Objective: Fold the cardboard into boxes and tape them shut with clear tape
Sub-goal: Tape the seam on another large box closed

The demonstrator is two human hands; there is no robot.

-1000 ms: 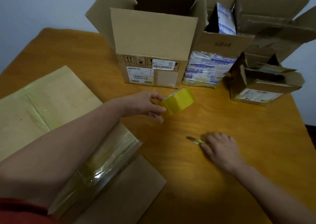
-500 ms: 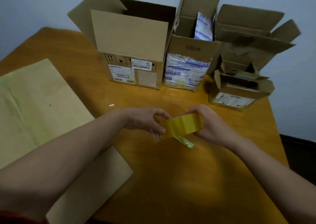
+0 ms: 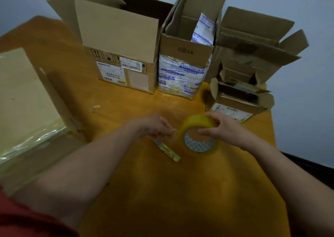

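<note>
Our right hand clamps fingers round the tape roll, left hand pinches its edge; far-edge boxes open, left-edge cardboard flat; we judge most work remains

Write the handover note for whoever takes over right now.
Right hand grips the tape roll.
Left hand pinches at the roll's edge; too blurred to tell if it has the tape end.
Cutter lies on the table near the hands.
Done: cardboard at left bears a tape strip.
Left: boxes at the back stand open, untaped.
</note>
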